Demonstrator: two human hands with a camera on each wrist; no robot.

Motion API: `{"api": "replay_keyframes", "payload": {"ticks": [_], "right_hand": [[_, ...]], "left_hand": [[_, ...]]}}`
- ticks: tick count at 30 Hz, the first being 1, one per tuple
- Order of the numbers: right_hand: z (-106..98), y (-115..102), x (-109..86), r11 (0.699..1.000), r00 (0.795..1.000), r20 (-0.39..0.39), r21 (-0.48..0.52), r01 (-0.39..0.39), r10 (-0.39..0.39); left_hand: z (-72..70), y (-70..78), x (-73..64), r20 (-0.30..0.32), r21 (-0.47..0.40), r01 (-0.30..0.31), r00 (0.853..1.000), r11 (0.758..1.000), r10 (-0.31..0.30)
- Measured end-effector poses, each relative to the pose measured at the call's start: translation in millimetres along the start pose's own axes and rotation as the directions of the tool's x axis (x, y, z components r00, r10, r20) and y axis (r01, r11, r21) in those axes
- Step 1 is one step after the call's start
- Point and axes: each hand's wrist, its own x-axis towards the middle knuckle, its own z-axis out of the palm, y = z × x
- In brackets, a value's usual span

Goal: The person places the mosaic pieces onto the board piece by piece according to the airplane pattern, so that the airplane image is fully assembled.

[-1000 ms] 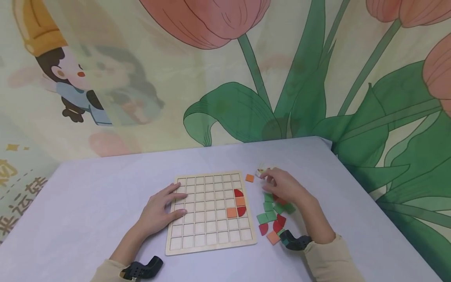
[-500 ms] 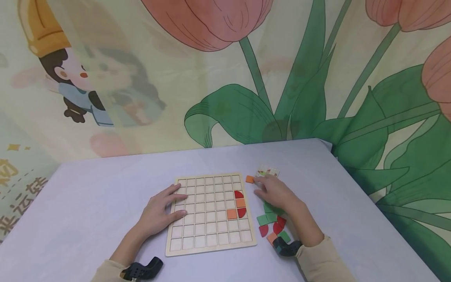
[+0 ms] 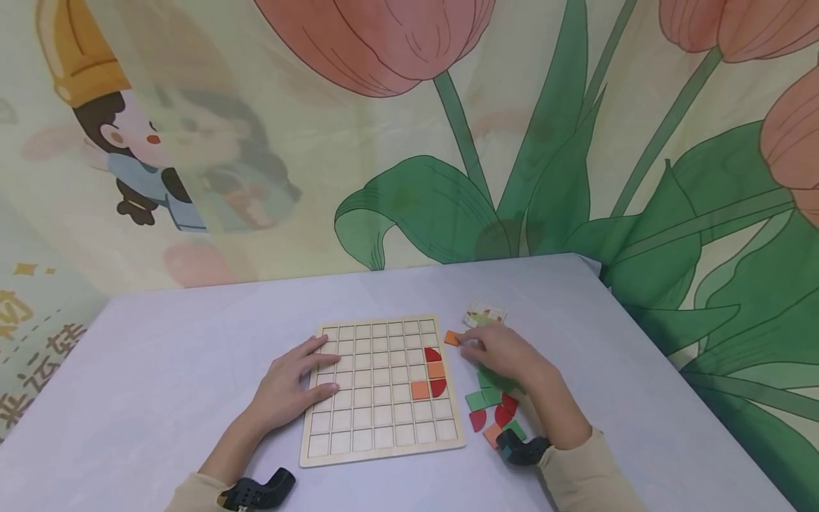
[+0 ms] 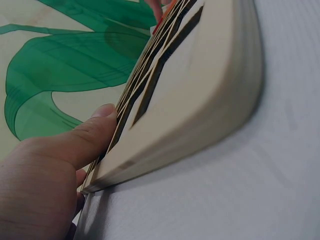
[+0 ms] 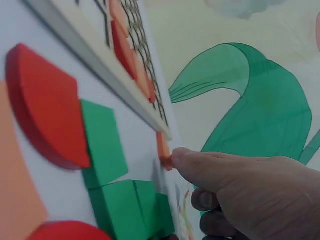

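A wooden grid board (image 3: 373, 434) lies on the table, bearing two orange squares and two red quarter-round tiles at its right side. My left hand (image 3: 289, 384) rests on the board's left edge with fingers spread; the left wrist view shows its thumb (image 4: 95, 130) lying along the rim. Just off the board's upper right edge, my right hand (image 3: 502, 348) pinches an orange square tile (image 3: 451, 338) at its fingertips. The right wrist view shows that orange tile (image 5: 164, 151) against the thumb tip, close to the board's corner; the other fingers are curled below.
Several green tiles (image 3: 491, 395), red quarter-round tiles (image 3: 478, 420) and an orange square (image 3: 493, 434) lie loose right of the board, partly under my right forearm. A small printed pattern card (image 3: 484, 313) lies behind my right hand. A patterned cloth backdrop (image 3: 409, 213) hangs behind the table.
My right hand has moved left from beside the pattern card to the loose orange tile, which has since shifted slightly toward me. My left hand and the board stay in place.
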Motion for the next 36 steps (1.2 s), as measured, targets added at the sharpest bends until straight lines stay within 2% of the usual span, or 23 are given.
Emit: {"api": "replay_keyframes", "payload": {"ticks": [3, 8, 15, 24, 31, 36], "right_hand": [[-2, -2, -0.3, 1.000, 0.998, -0.053, -0.019, 0.025, -0.026], [4, -6, 1.6, 0.992, 0.988, -0.136, -0.110, 0.057, -0.072], [14, -6, 3.4, 0.985, 0.982, -0.166, -0.162, 0.066, -0.093], [15, -7, 2.6, 0.994, 0.981, -0.169, -0.075, 0.081, -0.093], [11, -10, 1.2, 0.997, 0.989, -0.132, 0.038, 0.066, -0.061], [10, -9, 2.3, 0.994, 0.988, -0.114, 0.019, 0.108, -0.105]], "left_hand": [[0.1, -0.4, -0.1, -0.009, 0.002, -0.007, 1.000, 1.000, 0.007], [0.5, -0.5, -1.4, -0.008, -0.010, -0.006, 1.000, 1.000, 0.006], [0.5, -0.1, -1.2, -0.009, -0.010, -0.001, 1.000, 1.000, 0.001], [1.1, -2.7, 0.2, -0.007, -0.004, 0.005, 1.000, 1.000, -0.005], [1.2, -0.5, -0.1, 0.007, 0.013, 0.028, 1.000, 1.000, -0.028], [0.8, 0.9, -1.1, -0.001, 0.017, 0.022, 1.000, 1.000, -0.022]]}}
